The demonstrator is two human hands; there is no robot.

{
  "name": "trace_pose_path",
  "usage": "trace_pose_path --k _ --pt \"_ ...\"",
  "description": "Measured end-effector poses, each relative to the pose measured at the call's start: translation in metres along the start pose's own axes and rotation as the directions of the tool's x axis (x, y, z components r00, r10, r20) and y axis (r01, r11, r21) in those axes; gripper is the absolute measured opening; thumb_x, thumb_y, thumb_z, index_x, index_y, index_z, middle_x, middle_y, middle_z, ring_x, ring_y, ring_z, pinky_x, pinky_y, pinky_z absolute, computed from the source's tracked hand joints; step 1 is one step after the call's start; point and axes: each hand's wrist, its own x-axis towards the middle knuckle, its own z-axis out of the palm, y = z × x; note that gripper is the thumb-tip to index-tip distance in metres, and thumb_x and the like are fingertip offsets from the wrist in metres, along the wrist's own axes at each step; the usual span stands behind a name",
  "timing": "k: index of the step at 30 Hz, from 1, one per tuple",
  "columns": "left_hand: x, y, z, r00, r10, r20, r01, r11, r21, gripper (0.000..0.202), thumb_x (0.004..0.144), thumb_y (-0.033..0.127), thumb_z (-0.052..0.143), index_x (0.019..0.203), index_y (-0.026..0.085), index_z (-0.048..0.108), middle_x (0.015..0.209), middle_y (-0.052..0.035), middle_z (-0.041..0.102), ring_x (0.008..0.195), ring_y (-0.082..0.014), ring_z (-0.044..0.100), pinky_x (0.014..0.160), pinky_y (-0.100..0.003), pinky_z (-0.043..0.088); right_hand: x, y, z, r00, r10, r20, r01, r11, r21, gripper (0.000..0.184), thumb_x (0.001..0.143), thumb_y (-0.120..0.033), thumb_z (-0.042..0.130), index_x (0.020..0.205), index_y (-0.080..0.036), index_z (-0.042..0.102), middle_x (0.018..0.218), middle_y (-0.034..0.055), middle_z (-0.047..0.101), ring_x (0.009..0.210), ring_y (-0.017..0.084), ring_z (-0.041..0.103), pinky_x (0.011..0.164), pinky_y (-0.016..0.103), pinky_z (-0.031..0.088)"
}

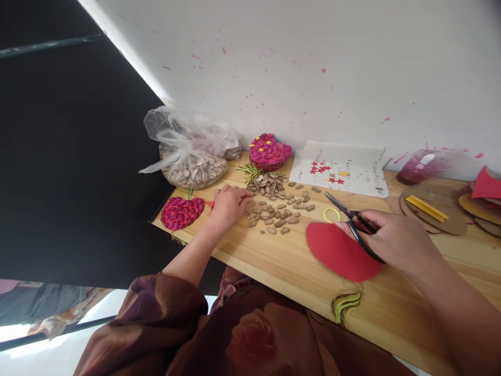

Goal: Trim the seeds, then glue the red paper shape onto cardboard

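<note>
Gripping the scissors (349,211), the right hand (393,236) has its fingers curled around the black handles, blades slanting forward and toward the left hand's side. The points lie beyond the rim of the red card (336,250), probably so that the blades stay off it while the hand rests there. The card lies on the table (282,256) below and left of the right hand, its yellow loop (332,209) ahead and its tassel (347,303) nearer the body, an arrangement that likely keeps both trimmings uncovered.

The left hand (230,203) is palm down, fingers stretched toward the near end of the peanuts (279,214); whether they pinch anything I cannot tell. A scrap of red (210,205) shows just beside its wrist side, with a magenta disc (182,213) to its left. Beyond this hand sit a bag (195,172) and loose shells (270,185), seemingly placed within easy reach. The peanuts are spread between the hands, perhaps so single ones can be picked out. Ahead of the right hand lies a paper sheet (364,169) bearing small stars; beyond its knuckles, cardboard discs (456,211).
</note>
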Motion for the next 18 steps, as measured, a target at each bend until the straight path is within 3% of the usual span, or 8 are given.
trace_pose_path --k 4,10,14,18 --pt "0.007 0.01 0.002 0.995 0.079 -0.055 -0.081 0.996 -0.025 0.017 0.091 0.029 0.062 0.094 0.025 0.078 0.098 -0.0049 0.077 0.097 -0.0255 0.061 0.089 -0.042 0.039 -0.001 0.001 0.0 1.0 0.009 0.027 -0.009 1.0 0.001 0.055 0.073 -0.079 0.054 0.062 -0.026 0.055 0.058 0.0017 0.061 0.057 0.019 0.052 0.055 0.031 0.033" --pt "0.019 0.034 0.018 0.964 0.263 0.031 -0.263 0.965 -0.026 0.019 0.092 0.025 0.061 0.103 0.024 0.076 0.107 -0.006 0.075 0.106 -0.0265 0.059 0.09 -0.042 0.038 -0.002 -0.002 -0.001 1.0 0.003 0.031 -0.003 1.0 -0.017 0.05 0.075 -0.075 0.055 0.065 -0.026 0.056 0.06 0.0015 0.062 0.058 0.02 0.052 0.056 0.031 0.033" --pt "0.025 0.047 0.022 0.964 0.238 0.12 -0.24 0.971 0.006 0.018 0.091 0.019 0.061 0.098 0.023 0.077 0.106 -0.0058 0.075 0.106 -0.027 0.059 0.091 -0.043 0.039 -0.002 -0.004 -0.003 1.0 -0.006 0.025 0.006 1.0 -0.018 0.051 0.075 -0.075 0.055 0.062 -0.026 0.053 0.059 0.0021 0.062 0.058 0.02 0.05 0.056 0.031 0.032" --pt "0.026 0.051 0.021 0.973 0.196 0.125 -0.195 0.981 -0.014 0.019 0.091 0.018 0.059 0.094 0.023 0.077 0.102 -0.0048 0.076 0.105 -0.0267 0.06 0.094 -0.044 0.039 -0.002 -0.004 -0.002 0.999 -0.032 0.007 0.032 0.999 0.007 0.052 0.076 -0.075 0.054 0.063 -0.025 0.055 0.06 0.0028 0.062 0.057 0.019 0.05 0.056 0.031 0.031"
